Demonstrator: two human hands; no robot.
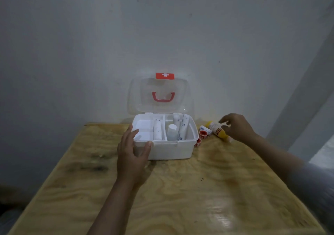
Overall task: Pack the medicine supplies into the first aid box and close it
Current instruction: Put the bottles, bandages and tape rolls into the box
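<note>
Two hands are in play over a plywood table (180, 198), and the white first aid box (171, 150) sits near the far edge, close to the wall (72, 45). Its clear lid (139, 97) stands upright, wide open, with a red handle (163, 97) showing through it and a red latch with a white cross (165, 76) at the top edge.

Look inside the box: on the left sits a white divided tray (144, 130), and along the tray's right side lies one white tube-shaped pack (157, 131). The right compartment holds a small clear bottle with a white cap (172, 131), standing upright, with two more white wrapped rolls (182, 126) leaning beside and behind it.

The left hand (132, 155) is cupped on the box's front left corner, fingers spread and loosely curved, thumb on the front rim, fingertips reaching the left rim. It grips nothing else.

Over to the right of the box, still out on the table: a yellow bottle with a white and red label (216, 129) lying on its side, and red-rimmed tape rolls (203, 134) just beside the box wall, one (198, 142) touching it or nearly so.

The right hand (236, 126) hovers at the yellow bottle, fingers half open and curled, blurred, holding nothing. Whether the fingertips touch the bottle, I can't tell.
</note>
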